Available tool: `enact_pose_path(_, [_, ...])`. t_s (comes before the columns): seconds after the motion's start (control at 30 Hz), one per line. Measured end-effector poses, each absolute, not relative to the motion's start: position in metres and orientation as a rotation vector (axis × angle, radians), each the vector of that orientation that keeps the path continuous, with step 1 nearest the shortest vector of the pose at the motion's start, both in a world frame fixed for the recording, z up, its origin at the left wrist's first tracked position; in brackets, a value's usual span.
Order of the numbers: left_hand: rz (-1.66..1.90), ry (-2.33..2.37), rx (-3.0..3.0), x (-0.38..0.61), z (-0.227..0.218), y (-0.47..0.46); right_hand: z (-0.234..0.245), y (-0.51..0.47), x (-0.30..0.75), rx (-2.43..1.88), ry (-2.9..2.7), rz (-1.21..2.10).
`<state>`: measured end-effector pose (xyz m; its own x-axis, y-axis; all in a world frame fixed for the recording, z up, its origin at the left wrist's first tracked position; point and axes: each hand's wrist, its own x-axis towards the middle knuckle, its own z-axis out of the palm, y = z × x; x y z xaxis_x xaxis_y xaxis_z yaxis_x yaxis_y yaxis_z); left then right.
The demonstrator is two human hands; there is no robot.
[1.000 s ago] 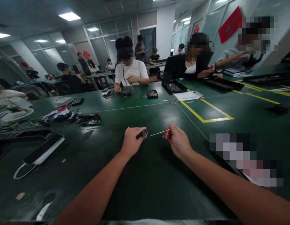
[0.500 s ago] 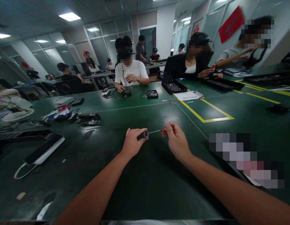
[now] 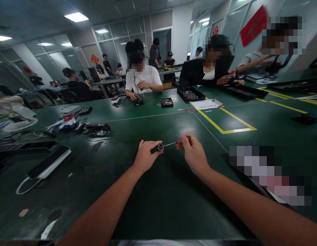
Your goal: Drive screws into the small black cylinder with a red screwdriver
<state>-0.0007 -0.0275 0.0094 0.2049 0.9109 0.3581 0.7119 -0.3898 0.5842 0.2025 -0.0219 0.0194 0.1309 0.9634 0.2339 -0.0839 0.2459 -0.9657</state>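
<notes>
In the head view my left hand (image 3: 145, 155) is closed round a short black cylinder (image 3: 155, 148). Its round, pale-rimmed end faces right and towards me. My right hand (image 3: 195, 153) pinches the reddish handle of what looks like a thin screwdriver (image 3: 170, 144). The thin metal shaft spans the gap between my hands, and its tip reaches the cylinder's rimmed end. Whether the tip touches anything inside is too small to tell. Both hands are above the green table (image 3: 153, 205), and my fingers cover most of the handle.
Cables and tools (image 3: 97, 130) lie at the left, near a black-and-white device (image 3: 49, 163). Across the table a person in a white shirt (image 3: 148, 80) handles small parts. Black trays (image 3: 191, 94) stand at the back right, and a blurred-out item (image 3: 268, 176) lies at the right.
Both hands, the cylinder and the screwdriver have hardly moved. A person standing in the far background has shifted to the right.
</notes>
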Motion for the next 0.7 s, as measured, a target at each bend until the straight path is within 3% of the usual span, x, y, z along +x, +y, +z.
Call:
enact_pose_path(0.37, [0.944, 1.534, 2.198, -0.002, 0.008, -0.027, 0.014, -0.017, 0.201, -1.022, -0.915, 1.229])
enact_pose_path(0.7, [0.917, 1.575, 2.182, -0.001, 0.009, -0.027, 0.027, -0.029, 0.207, -1.057, -1.297, 0.99])
